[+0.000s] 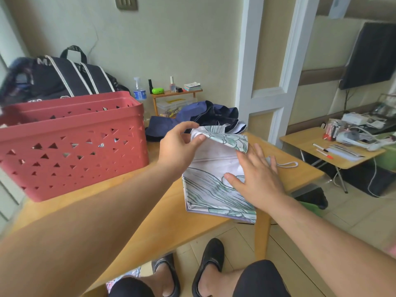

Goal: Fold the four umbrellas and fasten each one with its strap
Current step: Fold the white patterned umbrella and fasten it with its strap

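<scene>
Head view: a person's left hand (pixel 179 144) pinches a fold of the white-and-green umbrella (pixel 216 168) lying on the counter (pixel 150 228), while the right hand (pixel 256 177) presses it flat, fingers straight. Pleats may spring loose if that pressure lifts before strapping.

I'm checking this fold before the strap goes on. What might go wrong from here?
1. The umbrella overhangs the table edge; it may slide off.
2. The left hand only pinches a fold while the right hand presses flat; pleats may spring open.
3. The navy umbrella behind may snag.
</scene>
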The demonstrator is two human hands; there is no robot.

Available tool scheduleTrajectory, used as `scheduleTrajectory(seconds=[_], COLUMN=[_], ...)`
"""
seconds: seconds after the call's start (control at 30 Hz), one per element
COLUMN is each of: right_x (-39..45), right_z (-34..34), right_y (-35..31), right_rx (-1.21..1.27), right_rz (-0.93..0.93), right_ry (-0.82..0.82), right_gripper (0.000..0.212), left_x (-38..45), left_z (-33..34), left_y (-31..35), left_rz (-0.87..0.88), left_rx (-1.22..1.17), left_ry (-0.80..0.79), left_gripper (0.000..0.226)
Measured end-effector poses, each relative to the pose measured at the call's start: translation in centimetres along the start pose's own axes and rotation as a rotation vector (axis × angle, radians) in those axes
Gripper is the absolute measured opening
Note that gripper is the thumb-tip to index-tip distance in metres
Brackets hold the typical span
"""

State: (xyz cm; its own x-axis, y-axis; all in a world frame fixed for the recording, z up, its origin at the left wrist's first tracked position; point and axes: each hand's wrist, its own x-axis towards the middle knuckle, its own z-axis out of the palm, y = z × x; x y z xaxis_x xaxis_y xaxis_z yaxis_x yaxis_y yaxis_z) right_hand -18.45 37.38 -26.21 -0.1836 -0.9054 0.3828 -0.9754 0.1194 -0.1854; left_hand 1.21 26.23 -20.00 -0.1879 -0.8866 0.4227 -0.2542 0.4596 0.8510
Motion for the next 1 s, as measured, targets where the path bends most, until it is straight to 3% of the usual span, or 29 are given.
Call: scheduleTrajectory(seconds=[0.1, 0.23, 0.37, 0.43, 0.57, 1.0], right_x=[-0.4, 0.4, 1.9, 2.2, 1.9, -3.1], right_z=[-0.5, -2.2, -4.3, -4.9, -5.1, -1.4], right_y=[-0.2, -0.9, -1.5, -1.1, 0.1, 2.0], right_rx=[0.070, 0.440, 0.450, 0.383, 0.271, 0.260], right_rz=[-0.030, 0.081, 0.140, 0.057, -0.206, -0.269], right_ry=[0.127, 0.382, 0.492, 0.473, 0.467, 0.271], right_gripper=[0.065, 0.034, 0.049, 0.054, 0.019, 0.015], left_x=[-0.8, -2.2, -3.1, -3.3, -3.6, -5.6], left_z=[-0.7, -1.5, -2.0, -2.2, -2.5, -3.4], left_y=[-0.5, -1.2, -1.7, -2.0, -2.6, -5.4], left_rz=[0.013, 0.060, 0.114, 0.129, 0.152, 0.467], left_rx=[0.004, 0.074, 0.173, 0.192, 0.221, 0.471], left_ry=[-0.037, -0.130, -0.149, -0.160, -0.141, -0.245], left_gripper=[0.024, 0.030, 0.028, 0.026, 0.023, 0.016])
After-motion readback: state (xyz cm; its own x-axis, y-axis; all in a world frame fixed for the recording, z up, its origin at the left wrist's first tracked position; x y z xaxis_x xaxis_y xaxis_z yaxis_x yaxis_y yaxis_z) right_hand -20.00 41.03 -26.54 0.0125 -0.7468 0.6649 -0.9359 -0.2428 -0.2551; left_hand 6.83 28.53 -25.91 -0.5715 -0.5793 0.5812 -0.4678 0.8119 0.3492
